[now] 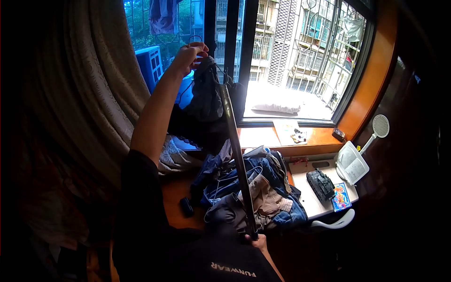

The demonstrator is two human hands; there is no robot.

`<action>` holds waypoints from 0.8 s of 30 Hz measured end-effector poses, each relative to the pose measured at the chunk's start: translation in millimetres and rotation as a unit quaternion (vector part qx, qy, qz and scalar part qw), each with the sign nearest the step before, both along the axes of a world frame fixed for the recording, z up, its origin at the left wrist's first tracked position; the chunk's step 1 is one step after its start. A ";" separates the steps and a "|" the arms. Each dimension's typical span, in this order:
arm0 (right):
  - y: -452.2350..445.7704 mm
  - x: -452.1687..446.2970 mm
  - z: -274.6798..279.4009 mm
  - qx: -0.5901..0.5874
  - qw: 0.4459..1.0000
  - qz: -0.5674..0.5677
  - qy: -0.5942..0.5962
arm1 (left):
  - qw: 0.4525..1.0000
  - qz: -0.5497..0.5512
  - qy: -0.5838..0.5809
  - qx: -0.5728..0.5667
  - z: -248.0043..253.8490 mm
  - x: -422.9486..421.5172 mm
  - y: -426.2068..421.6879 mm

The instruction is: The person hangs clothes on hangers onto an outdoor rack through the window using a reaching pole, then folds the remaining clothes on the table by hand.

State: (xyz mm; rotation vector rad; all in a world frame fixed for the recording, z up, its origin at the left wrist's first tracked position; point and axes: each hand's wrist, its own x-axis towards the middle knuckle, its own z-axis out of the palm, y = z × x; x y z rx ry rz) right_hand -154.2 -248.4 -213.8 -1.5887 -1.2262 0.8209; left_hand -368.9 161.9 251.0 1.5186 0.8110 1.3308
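1. Left hand point(191, 57): raised at the end of an outstretched arm, in front of the window, with its fingers curled together at the top of a dark grey cloth garment point(206, 96). A thin, dark, wire-like loop point(196, 36) shows just above the knuckles; whether the fingers pinch it or the garment cannot be told.
2. Right hand point(259, 242): low, beside the person's black shirt point(192, 251), wrapped closely around the dark lower end of a long, slender, shiny metal pole point(238, 150).
3. Pole: tilted, rising from the right hand to the garment's right edge; contact at the upper end cannot be made out.
4. Garment: hanging below the left hand, left of the pole's upper end.
5. Clothing: a loose heap of blue, grey and beige clothes point(265, 188) lies beneath and behind the pole; a small black object point(186, 207) lies just left of it on a brown wooden surface point(176, 218).
6. Right side: a pale tabletop point(312, 204) bears a dark, tank-shaped model point(321, 184) and a brightly coloured flat card point(341, 197).
7. Background: a black-framed window point(247, 37), with a patterned beige curtain point(105, 70) at left.
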 end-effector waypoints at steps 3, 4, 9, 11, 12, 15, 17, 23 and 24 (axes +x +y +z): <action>2.2 -7.4 10.3 0.015 1.000 0.000 0.011 | 0.999 -0.033 0.005 -0.006 2.1 9.6 -2.2; 3.0 -8.5 8.9 0.021 0.999 -0.002 0.032 | 0.999 -0.036 0.006 -0.006 0.7 12.0 -2.0; 10.0 -8.4 8.1 -0.008 0.999 -0.005 0.054 | 0.997 -0.077 -0.002 -0.025 0.3 20.9 -2.1; 13.2 -7.6 8.6 0.001 0.999 -0.003 0.042 | 0.994 -0.106 -0.002 -0.026 -2.0 29.5 -3.9; 15.2 -7.8 11.5 0.003 0.999 -0.004 0.041 | 0.991 -0.134 -0.001 -0.029 -2.0 34.3 -6.6; 22.6 -6.6 17.8 -0.021 0.998 -0.008 0.060 | 0.990 -0.136 0.023 -0.013 7.7 45.7 -9.9; 26.9 -7.8 18.1 0.072 0.996 -0.035 -0.044 | 0.988 -0.155 0.023 0.003 17.5 58.3 -1.7; 53.6 9.2 61.9 0.153 0.982 -0.083 -0.070 | 0.974 -0.151 0.079 0.147 71.1 114.2 -1.3; 58.5 20.2 60.1 0.135 0.985 -0.098 -0.046 | 0.968 -0.051 0.072 0.235 76.5 124.8 -10.5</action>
